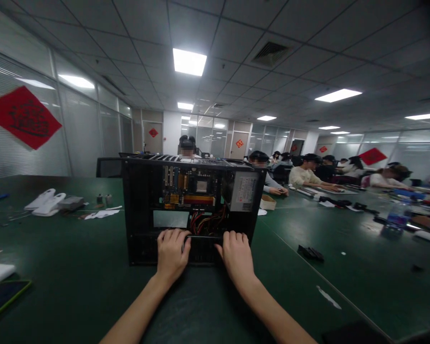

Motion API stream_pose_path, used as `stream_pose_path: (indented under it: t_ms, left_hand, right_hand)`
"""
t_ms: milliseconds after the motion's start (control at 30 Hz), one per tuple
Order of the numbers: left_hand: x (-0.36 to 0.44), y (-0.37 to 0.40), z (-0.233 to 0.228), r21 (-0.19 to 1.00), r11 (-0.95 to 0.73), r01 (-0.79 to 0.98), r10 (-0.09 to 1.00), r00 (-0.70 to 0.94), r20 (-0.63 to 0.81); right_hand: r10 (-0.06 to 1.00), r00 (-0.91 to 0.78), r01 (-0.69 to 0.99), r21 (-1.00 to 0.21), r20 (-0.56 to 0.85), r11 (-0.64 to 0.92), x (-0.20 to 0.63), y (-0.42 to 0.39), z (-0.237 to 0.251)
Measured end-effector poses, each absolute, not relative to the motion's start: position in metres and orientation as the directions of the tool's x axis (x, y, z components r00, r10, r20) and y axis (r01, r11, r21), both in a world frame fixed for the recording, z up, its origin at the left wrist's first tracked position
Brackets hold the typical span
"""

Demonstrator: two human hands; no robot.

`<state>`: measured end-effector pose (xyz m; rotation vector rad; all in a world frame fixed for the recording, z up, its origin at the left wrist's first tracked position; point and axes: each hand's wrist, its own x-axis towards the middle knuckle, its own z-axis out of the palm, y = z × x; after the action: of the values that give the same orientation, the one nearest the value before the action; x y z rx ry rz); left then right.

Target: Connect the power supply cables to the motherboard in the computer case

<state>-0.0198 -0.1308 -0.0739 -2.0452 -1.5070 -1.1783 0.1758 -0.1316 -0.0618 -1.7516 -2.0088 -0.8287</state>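
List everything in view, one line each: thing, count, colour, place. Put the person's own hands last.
computer case: one, black, open, middle of the table
circuit board: one, multicoloured, inside the case
wires: a bundle, red and yellow, low in the case
table: one, dark green
white parts: a few, far left
phone: one, dark, left edge
water bottle: one, clear, right
red decorations: several, on glass walls
people: several, seated behind and right
left hand: gripping the case's near edge
right hand: gripping the same edge
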Motion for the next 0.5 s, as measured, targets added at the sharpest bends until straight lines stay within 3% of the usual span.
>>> stream_pose_path:
  t_ms: [167,333,500]
  left_hand:
    - [-0.012,-0.131,-0.068,0.455,-0.373,0.809,0.611,-0.155,0.776]
    - [-0.009,-0.121,-0.061,0.555,-0.274,0.786,0.598,-0.312,0.738]
    - [-0.026,-0.096,-0.037,0.703,-0.181,0.688,0.719,-0.395,0.572]
  right_hand:
    - [0.814,-0.176,0.967,0.253,0.553,0.037,0.17,-0.153,-0.059]
    - [0.848,-0.16,0.958,0.285,0.505,0.011,0.154,-0.169,-0.056]
    - [0.881,-0.168,0.96,0.276,0.443,0.044,0.124,-0.178,-0.049]
